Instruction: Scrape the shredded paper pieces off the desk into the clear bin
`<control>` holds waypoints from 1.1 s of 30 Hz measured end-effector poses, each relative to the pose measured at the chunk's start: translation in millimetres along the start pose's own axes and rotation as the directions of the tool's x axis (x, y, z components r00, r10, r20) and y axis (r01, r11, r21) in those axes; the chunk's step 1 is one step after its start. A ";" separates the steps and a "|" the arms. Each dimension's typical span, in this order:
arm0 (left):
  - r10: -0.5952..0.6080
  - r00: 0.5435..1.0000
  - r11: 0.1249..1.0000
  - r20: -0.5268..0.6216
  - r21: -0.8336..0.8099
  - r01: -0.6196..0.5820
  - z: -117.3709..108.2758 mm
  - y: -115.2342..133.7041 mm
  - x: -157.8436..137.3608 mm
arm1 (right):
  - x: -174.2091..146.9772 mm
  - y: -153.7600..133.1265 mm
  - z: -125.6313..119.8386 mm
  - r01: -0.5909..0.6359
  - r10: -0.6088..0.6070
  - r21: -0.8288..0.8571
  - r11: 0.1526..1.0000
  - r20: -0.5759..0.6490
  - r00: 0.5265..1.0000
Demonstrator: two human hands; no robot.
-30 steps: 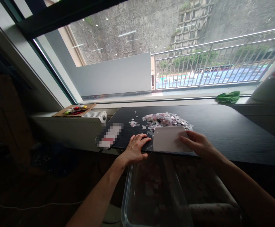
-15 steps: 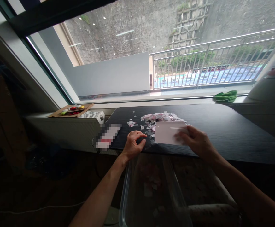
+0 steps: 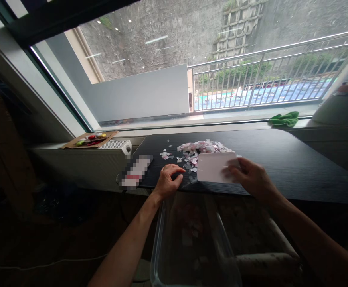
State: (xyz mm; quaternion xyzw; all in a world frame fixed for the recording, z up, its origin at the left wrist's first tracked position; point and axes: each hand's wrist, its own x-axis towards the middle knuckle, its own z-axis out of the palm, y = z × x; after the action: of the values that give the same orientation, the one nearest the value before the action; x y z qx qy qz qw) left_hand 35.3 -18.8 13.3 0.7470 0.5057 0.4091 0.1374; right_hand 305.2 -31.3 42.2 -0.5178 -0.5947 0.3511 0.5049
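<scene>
My right hand [image 3: 252,173] grips a white card [image 3: 212,167] by its right end, the card tilted up at the near edge of the dark table. Behind the card lies a heap of small paper scraps [image 3: 205,146], white and pinkish; part of the heap is hidden by it. My left hand [image 3: 171,178] rests by the table's near edge, left of the card, with fingers curved and a gap between thumb and forefinger. Nothing shows in it. Below both hands, a clear plastic bin [image 3: 159,239] holds some scraps at its bottom.
A blurred-out flat object [image 3: 138,171] lies on the left of the dark table [image 3: 281,159]. Beyond are a radiator [image 3: 84,165], cardboard with colourful items [image 3: 90,139], a green cloth [image 3: 284,119] and a pale vessel [image 3: 338,107] on the sill. A large window stands behind.
The white card and my right hand have shifted very slightly to the right. My left hand has hardly moved, and the view has tilted a little.
</scene>
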 end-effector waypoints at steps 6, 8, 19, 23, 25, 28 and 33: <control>0.004 1.000 1.000 -0.002 -0.019 -0.004 -0.5 -0.1 0.4 | -1.4 -4.4 6.0 0.018 -0.018 0.049 0.999 0.004 1.000; 0.007 1.000 1.000 -0.004 -0.019 -0.007 -0.5 -0.1 0.4 | -2.5 -6.4 6.9 0.003 -0.004 0.042 0.999 0.033 0.999; 0.027 1.000 1.000 -0.013 0.002 -0.027 -0.2 -0.8 0.2 | -1.5 2.0 -7.4 -0.104 0.104 -0.015 0.994 -0.045 0.994; 0.027 0.999 1.000 -0.018 -0.010 -0.028 -0.2 -1.8 0.1 | -0.2 2.6 2.1 -0.162 0.162 0.059 0.985 0.011 0.987; 0.030 0.999 0.999 -0.020 -0.013 -0.030 -0.2 -1.8 0.1 | 1.2 2.6 5.0 -0.171 0.170 0.100 0.980 0.013 0.985; 0.028 0.999 1.000 -0.019 -0.014 -0.028 0.1 -1.6 0.2 | 4.0 4.5 6.3 -0.183 0.186 0.111 0.977 -0.011 0.983; 0.024 0.999 1.000 -0.021 -0.017 -0.025 0.4 -1.2 0.6 | 4.6 7.3 11.7 -0.218 0.215 0.124 0.968 0.036 0.976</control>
State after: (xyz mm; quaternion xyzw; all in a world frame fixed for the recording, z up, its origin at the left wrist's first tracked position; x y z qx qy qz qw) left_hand 34.9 -17.8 12.6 0.7477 0.4944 0.4228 0.1333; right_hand 296.1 -24.0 33.6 -0.5424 -0.5167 0.4473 0.4887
